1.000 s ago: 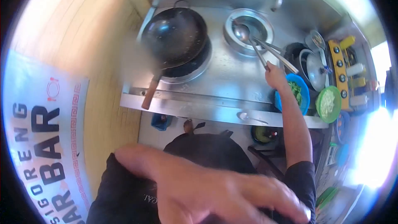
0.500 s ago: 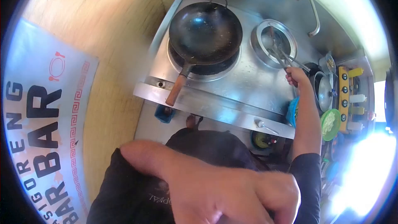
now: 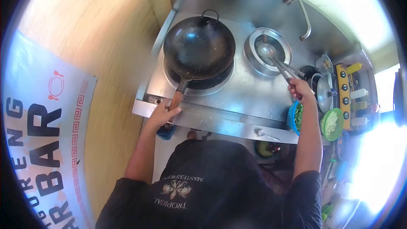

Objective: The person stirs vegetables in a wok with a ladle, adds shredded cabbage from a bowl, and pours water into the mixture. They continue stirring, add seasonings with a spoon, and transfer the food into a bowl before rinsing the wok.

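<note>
A dark wok [image 3: 199,47] sits on the left burner, its wooden handle [image 3: 177,98] slanting toward me. My left hand [image 3: 161,115] is at the end of this handle, thumb across it and fingers closing around it. In my right hand [image 3: 301,89] is the grip of a long-handled ladle [image 3: 267,51], held closed. The ladle's round bowl lies inside a metal pot [image 3: 250,55] set into the stovetop at the right. Another long metal utensil [image 3: 293,68] rests over the pot's rim, close beside the ladle's shaft.
A faucet [image 3: 306,21] juts from the back wall. At right stand a blue basket of greens [image 3: 291,116], a green bowl of shredded vegetable [image 3: 340,128], a lidded pan [image 3: 325,93] and several squeeze bottles [image 3: 359,93]. A spoon [image 3: 268,135] lies on the front ledge.
My left arm has swung from across my chest out to the wok handle. My right hand still holds the ladle, whose bowl now shows in the pot. The view has shifted slightly.
</note>
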A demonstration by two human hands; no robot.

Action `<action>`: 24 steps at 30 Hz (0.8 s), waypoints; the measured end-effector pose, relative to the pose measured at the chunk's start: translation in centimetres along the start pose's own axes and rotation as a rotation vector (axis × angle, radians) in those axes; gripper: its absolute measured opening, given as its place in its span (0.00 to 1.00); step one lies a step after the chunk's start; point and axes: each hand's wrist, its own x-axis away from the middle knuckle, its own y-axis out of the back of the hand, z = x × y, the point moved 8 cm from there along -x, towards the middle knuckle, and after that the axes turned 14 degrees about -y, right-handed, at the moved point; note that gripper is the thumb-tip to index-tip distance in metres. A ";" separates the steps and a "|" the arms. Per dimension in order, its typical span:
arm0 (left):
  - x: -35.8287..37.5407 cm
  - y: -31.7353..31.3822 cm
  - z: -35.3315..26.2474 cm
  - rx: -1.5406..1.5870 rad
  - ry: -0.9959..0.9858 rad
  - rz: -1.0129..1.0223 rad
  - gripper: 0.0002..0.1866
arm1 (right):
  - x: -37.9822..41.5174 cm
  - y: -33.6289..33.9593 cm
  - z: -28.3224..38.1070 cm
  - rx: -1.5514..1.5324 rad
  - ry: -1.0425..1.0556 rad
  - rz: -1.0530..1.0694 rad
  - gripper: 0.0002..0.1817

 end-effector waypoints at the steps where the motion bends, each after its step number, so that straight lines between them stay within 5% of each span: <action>1: 1.4 -2.4 2.0 0.409 0.301 0.185 0.16 | 0.2 0.0 -0.1 -0.005 0.035 -0.006 0.16; 10: 2.8 -4.0 0.3 0.651 0.357 0.213 0.08 | 0.8 -0.2 -0.8 -0.047 0.098 0.036 0.09; 15: 3.3 -4.9 2.7 1.004 0.403 0.210 0.25 | 0.4 0.1 -1.5 -0.066 0.050 -0.009 0.03; 24: 3.2 -5.1 4.3 1.235 0.411 0.259 0.38 | 0.5 -0.1 -1.8 -0.117 0.044 0.020 0.05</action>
